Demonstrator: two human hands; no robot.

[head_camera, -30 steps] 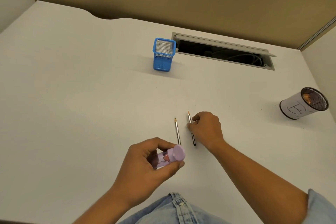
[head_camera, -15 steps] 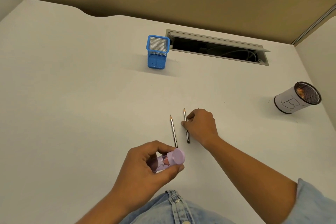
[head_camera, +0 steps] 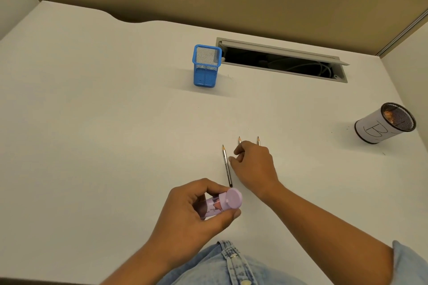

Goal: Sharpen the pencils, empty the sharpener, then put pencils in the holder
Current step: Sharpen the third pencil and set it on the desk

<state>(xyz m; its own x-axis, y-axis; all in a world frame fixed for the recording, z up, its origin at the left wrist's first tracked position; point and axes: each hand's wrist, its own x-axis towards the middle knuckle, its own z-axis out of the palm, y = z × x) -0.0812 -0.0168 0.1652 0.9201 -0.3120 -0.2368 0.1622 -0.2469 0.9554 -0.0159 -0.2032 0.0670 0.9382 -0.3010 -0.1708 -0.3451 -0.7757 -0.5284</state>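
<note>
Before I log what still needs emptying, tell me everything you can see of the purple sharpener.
The sharpener is a small lilac canister of plastic, it seems: a see-through tube with an opaque round cap facing the camera's right. Reddish-brown bits, likely shavings, show inside. The cap looks closed. It lies roughly sideways, lifted off the desk, pinched in the left hand between thumb below and fingers above. Nothing else touches it.

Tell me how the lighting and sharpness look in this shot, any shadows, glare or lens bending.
Head view: soft, even light, no glare on the desk; faint shadows beside the blue holder and under the right hand; wide-angle lens bends the desk edges; pencil and purple sharpener in the left hand stay sharp.
</note>
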